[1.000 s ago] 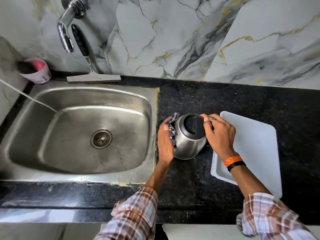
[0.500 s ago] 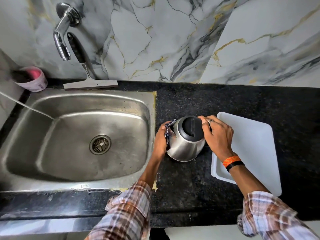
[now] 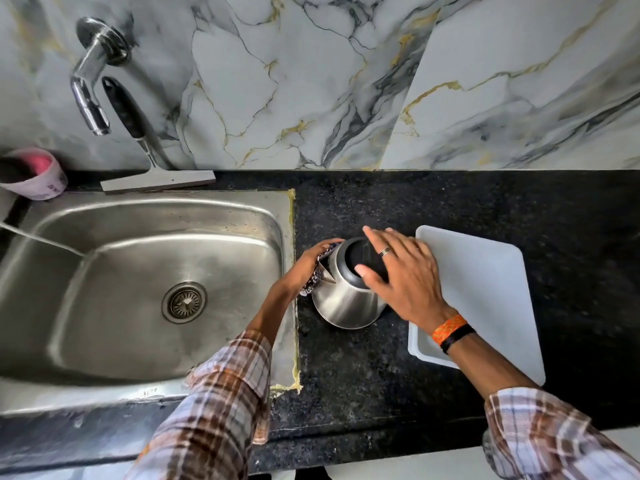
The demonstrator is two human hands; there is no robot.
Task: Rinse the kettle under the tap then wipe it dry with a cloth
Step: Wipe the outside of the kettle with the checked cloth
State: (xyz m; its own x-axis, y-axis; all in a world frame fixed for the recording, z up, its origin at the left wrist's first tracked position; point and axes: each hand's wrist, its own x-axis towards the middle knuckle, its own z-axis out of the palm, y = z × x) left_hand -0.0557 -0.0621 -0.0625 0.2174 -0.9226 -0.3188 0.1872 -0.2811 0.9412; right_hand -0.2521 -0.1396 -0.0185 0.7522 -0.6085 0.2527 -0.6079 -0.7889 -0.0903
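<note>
A steel kettle with a black lid stands on the black counter, just right of the sink. My left hand presses a dark patterned cloth against the kettle's left side, by the spout. Over the lid lies my right hand, fingers spread and flat, thumb on the lid's near edge. The kettle's handle is hidden under that hand. The tap sticks out of the marble wall at the upper left, with no water running from it.
The steel sink fills the left side. A squeegee leans on the wall behind it, next to a pink cup. A white tray lies upside down to the right of the kettle, partly under my right wrist.
My right hand has left its grip at the kettle's right side and now lies spread across the lid. My left hand has stayed pressed to the left side with the cloth.
</note>
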